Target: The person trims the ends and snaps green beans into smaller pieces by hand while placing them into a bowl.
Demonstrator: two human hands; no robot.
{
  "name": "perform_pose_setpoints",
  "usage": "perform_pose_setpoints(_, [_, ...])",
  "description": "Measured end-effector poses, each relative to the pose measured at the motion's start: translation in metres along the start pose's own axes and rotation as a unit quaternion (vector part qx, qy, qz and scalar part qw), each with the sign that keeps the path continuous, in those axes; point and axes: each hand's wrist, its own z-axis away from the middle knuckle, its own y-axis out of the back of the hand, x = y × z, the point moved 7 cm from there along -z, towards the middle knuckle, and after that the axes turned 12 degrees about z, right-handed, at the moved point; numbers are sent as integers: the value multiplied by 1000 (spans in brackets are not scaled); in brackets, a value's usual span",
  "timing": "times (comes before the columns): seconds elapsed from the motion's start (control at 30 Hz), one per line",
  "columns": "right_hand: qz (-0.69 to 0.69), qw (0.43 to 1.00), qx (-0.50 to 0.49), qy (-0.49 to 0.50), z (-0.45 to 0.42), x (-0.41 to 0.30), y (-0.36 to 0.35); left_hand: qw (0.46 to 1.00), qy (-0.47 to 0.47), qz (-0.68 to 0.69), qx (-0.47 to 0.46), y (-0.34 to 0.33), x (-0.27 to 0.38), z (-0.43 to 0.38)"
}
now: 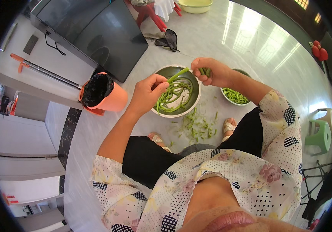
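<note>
Between thumb and fingers, my left hand (151,91) pinches a green bean pod (178,74) that slants up to the right over a steel basin (198,100). Long whole beans (171,100) lie curled in that basin. My right hand (208,69) is closed around a few short bean pieces (205,71), its fingertips close to the pod's far end. Partly hidden under my right forearm is a second metal bowl (237,103), holding many short cut pieces (235,95). Bean scraps (197,124) are scattered on the floor between my feet.
An orange bin (115,98) with a black liner stands at the left, beside a long-handled tool (50,72). A dark glossy panel (96,32) leans behind it. Slippers (167,40) and a pale yellow basin (195,6) lie farther off; plastic stools (320,136) stand right.
</note>
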Motion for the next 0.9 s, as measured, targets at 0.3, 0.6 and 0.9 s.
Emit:
perform_pose_setpoints(0.3, [28, 995, -83, 46, 5, -9, -22, 1000, -24, 4, -9, -5, 9, 0])
perform_pose_setpoints(0.6, [167, 969, -177, 37, 12, 1, -59, 993, -46, 78, -78, -17, 5, -1])
perform_pose_setpoints(0.9, [380, 924, -52, 11, 5, 11, -25, 983, -140, -79, -91, -18, 26, 5])
